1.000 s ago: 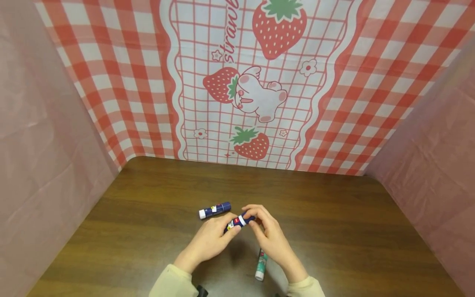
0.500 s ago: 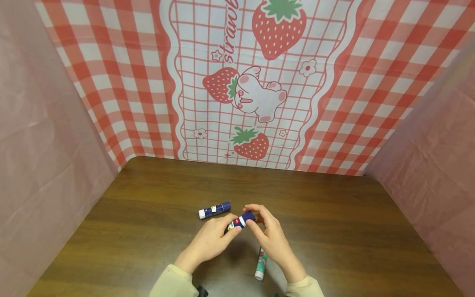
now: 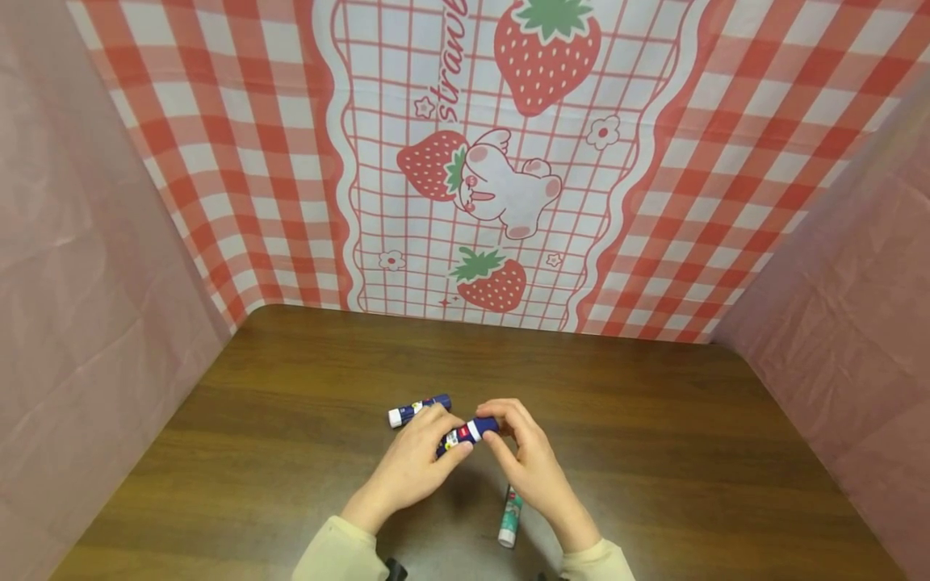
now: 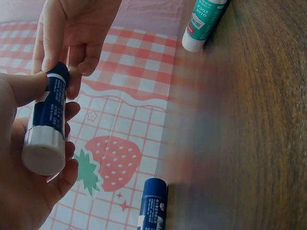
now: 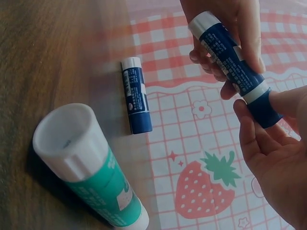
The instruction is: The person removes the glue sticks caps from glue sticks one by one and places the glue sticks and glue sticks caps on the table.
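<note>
My left hand (image 3: pixel 415 460) grips the body of a dark blue glue stick (image 3: pixel 461 437) with a white base. The thumb of my right hand (image 3: pixel 528 452) lies on its blue cap (image 5: pixel 264 109), fingers on the other side. A white band (image 5: pixel 257 92) shows between cap and label. The stick is held above the table, tilted, white base toward the left hand. Behind the left fingers, a second blue glue stick (image 5: pixel 136 96) lies on the table, partly covered in the head view. Close to the right wrist lies a green glue stick (image 3: pixel 511 516) with white ends.
The brown wooden table (image 3: pixel 654 452) extends around both hands. At its back edge hangs a red-and-white checked strawberry cloth (image 3: pixel 465 202). Pinkish curtains (image 3: pixel 94 242) flank the table on both sides.
My right fingers have shifted on the blue cap, which shows more than a second ago. Some left fingers have lifted, overlapping the lying blue glue stick in the head view.
</note>
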Tool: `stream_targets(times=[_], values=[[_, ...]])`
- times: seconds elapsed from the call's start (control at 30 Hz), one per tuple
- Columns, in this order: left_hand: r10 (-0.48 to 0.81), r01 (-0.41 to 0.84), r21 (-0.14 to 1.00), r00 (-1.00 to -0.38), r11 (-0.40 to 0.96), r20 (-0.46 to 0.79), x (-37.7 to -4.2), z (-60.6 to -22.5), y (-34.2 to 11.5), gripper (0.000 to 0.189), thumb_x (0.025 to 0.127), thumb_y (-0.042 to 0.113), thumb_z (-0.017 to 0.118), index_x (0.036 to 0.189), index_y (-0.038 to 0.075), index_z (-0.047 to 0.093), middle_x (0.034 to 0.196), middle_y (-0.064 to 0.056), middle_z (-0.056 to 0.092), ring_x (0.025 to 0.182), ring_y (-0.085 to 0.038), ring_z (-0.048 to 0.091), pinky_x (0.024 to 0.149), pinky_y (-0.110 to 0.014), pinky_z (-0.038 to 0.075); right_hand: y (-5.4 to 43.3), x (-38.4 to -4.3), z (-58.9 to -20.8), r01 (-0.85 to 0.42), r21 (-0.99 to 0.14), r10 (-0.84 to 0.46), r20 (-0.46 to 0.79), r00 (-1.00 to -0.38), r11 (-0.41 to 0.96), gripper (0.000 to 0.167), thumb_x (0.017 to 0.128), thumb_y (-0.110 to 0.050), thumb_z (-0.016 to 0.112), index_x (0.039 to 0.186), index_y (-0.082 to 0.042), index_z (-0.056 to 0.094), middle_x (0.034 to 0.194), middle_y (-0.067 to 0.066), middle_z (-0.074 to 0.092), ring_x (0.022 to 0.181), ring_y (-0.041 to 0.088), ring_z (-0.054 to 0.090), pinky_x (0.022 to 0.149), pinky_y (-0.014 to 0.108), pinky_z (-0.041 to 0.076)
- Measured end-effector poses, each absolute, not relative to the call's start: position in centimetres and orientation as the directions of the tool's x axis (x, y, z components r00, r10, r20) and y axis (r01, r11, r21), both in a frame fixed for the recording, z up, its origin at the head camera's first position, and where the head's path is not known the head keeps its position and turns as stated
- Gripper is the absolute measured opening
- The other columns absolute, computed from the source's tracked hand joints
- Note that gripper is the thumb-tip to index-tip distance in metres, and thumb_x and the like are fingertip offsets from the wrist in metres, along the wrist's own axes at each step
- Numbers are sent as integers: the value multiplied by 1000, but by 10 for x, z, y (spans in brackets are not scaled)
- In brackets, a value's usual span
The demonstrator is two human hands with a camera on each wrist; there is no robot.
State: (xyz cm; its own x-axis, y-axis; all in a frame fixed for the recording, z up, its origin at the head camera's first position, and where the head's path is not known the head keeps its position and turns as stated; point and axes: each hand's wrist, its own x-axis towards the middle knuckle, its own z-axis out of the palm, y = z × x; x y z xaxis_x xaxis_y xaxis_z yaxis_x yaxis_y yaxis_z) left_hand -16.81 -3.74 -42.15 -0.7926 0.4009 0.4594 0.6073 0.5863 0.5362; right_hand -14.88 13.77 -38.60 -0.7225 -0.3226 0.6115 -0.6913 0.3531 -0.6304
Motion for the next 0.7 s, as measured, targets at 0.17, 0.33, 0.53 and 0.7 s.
stream_targets(times=[0.17,0.33,0.53,0.7], values=[[403,604,542,-796,584,452,-168,-421,-38,23,88,35,57,98,16,62,88,10,51,80,-4,46,71,-24,41,137,-148,-386,-697,-623,-321,619,-717,355,24,81,14,55,103,5,55,105,17,55,82,24,55,68,27,49],[401,602,551,-797,578,451,-168,-421,-38,20,87,32,59,98,16,62,89,10,52,80,-4,47,71,-24,42,137,-148,-385,-669,-667,-319,588,-743,329,24,82,13,55,106,7,53,105,16,54,84,24,58,73,28,51],[410,608,559,-793,563,450,-167,-420,-39,25,88,37,57,102,16,61,93,8,56,87,-6,51,78,-28,43,141,-150,-388,-651,-708,-321,571,-756,273,25,84,12,53,108,7,51,105,15,54,89,23,58,79,29,51],[421,612,566,-791,552,444,-169,-421,-40,28,88,38,55,104,15,60,95,7,57,89,-7,52,80,-29,44,146,-160,-404,-647,-715,-328,565,-757,263,27,85,10,53,111,4,50,109,12,53,93,22,57,81,30,50]])
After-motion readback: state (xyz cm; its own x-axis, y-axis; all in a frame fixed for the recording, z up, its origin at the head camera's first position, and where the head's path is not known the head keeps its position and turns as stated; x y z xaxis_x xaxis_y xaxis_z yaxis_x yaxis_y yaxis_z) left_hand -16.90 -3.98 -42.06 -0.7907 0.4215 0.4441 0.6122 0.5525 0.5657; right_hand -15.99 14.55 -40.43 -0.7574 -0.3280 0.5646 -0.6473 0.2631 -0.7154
